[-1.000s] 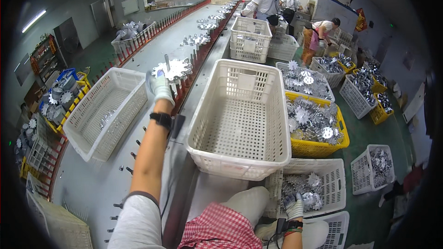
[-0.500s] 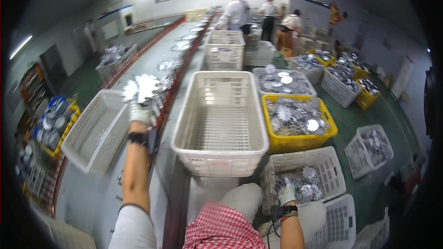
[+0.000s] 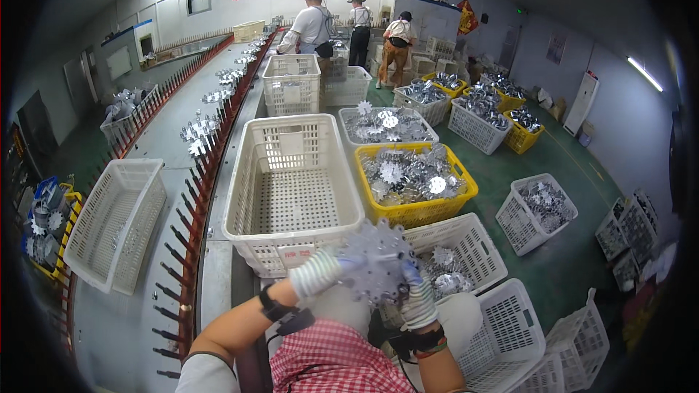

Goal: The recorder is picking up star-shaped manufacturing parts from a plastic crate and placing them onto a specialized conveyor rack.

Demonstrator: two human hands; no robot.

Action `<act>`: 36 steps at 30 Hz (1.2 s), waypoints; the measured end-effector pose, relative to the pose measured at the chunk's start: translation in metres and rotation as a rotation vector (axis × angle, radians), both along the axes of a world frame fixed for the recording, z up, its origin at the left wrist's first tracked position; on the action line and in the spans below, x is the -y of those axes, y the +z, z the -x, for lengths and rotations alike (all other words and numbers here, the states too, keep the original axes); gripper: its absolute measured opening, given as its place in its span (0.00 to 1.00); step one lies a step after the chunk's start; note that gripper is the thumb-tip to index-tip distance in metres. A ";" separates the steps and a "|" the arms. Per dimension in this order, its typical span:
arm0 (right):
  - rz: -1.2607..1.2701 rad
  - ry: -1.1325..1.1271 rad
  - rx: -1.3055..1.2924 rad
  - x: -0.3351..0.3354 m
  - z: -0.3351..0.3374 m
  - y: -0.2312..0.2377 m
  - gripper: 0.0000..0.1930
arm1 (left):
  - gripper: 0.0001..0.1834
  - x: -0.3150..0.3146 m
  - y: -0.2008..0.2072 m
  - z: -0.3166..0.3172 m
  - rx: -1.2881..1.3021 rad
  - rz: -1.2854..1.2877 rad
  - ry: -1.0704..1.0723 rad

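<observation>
Between my two gloved hands, above my lap, is a bunch of silver toothed metal discs (image 3: 375, 260), slightly blurred. My left hand (image 3: 319, 271), in a striped white glove, is closed on its left side; some fingers are hidden among the discs. At the right edge my right hand (image 3: 419, 302), gloved alike, grips the discs with its fingers. Just beyond the hands stands a large white plastic crate (image 3: 291, 233) with nothing in it. Beside my right hand, a tilted white crate (image 3: 477, 247) holds more toothed discs (image 3: 445, 274).
A conveyor (image 3: 164, 207) edged with upright rods (image 3: 191, 247) runs along my left, with toothed parts (image 3: 200, 129) farther up. An empty white crate (image 3: 120, 211) rests on it. A yellow crate (image 3: 415, 211) of discs stands right of centre. Several people (image 3: 314, 22) stand far ahead.
My left hand has come back from the conveyor to my lap with toothed discs. My right hand has risen from the tilted crate to meet it. The view has turned right.
</observation>
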State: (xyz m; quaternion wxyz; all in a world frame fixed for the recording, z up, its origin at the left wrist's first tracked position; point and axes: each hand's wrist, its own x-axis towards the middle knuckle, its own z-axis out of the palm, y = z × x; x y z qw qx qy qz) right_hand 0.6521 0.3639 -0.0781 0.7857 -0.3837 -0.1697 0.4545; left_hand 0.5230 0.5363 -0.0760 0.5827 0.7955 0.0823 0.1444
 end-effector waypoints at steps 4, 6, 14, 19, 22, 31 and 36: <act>0.037 -0.133 -0.212 0.022 -0.034 -0.040 0.22 | 0.28 -0.004 -0.009 -0.031 -0.082 0.220 0.092; 0.127 -0.321 -0.337 0.034 -0.061 -0.076 0.21 | 0.28 -0.030 -0.006 -0.027 0.043 0.088 0.264; 0.313 -0.246 0.252 0.029 -0.177 -0.214 0.15 | 0.21 -0.088 -0.014 0.042 -0.481 -0.752 0.596; 0.460 -0.152 1.265 0.037 -0.284 -0.276 0.23 | 0.23 -0.082 -0.008 0.025 -0.600 -0.812 0.453; 0.487 -0.337 0.563 0.018 -0.277 -0.262 0.19 | 0.33 -0.121 -0.043 0.049 -0.011 -0.307 0.744; 0.152 -0.699 -0.616 0.039 -0.247 -0.148 0.22 | 0.24 -0.274 -0.033 0.141 1.018 1.195 1.180; 0.063 -0.665 -0.487 0.065 -0.249 -0.158 0.16 | 0.13 -0.261 -0.032 0.154 1.173 1.088 0.857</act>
